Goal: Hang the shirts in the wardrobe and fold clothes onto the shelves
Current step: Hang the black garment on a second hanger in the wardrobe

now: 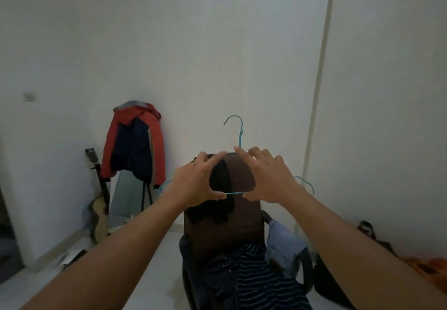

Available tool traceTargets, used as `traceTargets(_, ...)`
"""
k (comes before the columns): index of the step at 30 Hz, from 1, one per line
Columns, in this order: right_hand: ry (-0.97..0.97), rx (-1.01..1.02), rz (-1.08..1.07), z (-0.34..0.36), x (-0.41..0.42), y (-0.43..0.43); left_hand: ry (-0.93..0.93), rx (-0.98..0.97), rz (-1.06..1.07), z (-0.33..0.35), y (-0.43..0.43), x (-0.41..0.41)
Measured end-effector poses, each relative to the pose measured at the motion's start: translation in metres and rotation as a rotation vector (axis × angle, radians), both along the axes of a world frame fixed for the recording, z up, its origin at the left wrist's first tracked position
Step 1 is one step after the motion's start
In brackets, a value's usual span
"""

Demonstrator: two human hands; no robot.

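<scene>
A teal wire hanger (239, 135) is held up in front of me, hook pointing up. My left hand (193, 181) pinches its bottom bar and top on the left side; my right hand (271, 179) grips it the same way on the right. Behind the hanger stands a brown chair (242, 227) with a black garment (212, 210) draped over its backrest. On the chair seat lie a dark striped shirt (263, 283), a dark crumpled garment (222, 271) and a light blue denim piece (283, 246). No wardrobe is in view.
A red and navy jacket (133, 142) hangs on a stand by the white wall at left. A guitar (100, 210) leans against the wall beside a mirror (125, 198). A dark bag (377, 239) and an orange item (425, 263) lie on the floor at right.
</scene>
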State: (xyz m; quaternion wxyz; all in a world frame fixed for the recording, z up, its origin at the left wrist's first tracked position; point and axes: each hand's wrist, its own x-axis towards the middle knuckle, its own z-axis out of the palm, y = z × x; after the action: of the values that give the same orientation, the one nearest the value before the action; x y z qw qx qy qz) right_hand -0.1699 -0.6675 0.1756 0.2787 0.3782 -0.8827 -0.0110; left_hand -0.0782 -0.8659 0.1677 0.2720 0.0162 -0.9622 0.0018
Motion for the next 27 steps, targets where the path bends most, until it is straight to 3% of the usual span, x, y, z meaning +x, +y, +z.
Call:
traceTargets(10,-0.159,0.058,0.116,-0.084,-0.195,-0.038,-0.184,0.102,0.162,-0.081,-0.020,-0.170)
traceTargets(17,-0.262,0.082,0.191,-0.123,-0.283,-0.067,-0.266,0.119,0.242,-0.114,-0.039,-0.246)
traceTargets(27,-0.272,0.118,0.228,-0.146,-0.408,-0.129,-0.204,0.250,0.197,-0.146,-0.101,-0.361)
